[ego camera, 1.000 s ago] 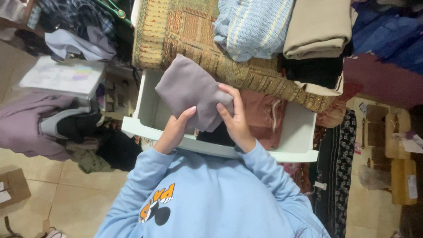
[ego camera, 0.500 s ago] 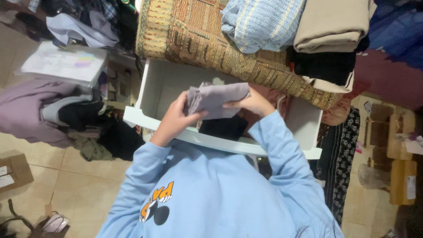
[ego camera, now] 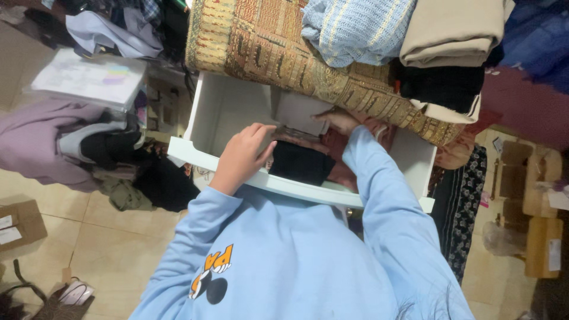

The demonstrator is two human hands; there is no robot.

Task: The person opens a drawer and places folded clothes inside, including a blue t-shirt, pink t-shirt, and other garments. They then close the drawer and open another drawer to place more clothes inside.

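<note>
In a cluttered room, both hands press a folded grey cloth (ego camera: 294, 112) upright inside the white drawer (ego camera: 204, 155): left hand (ego camera: 242, 155) nearer, right hand (ego camera: 339, 120) behind

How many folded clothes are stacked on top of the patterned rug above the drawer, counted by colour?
Light blue knit: 1
Beige: 1
Black: 1
Cream, under the black one: 1
Total: 4, all lying on the rug.
</note>
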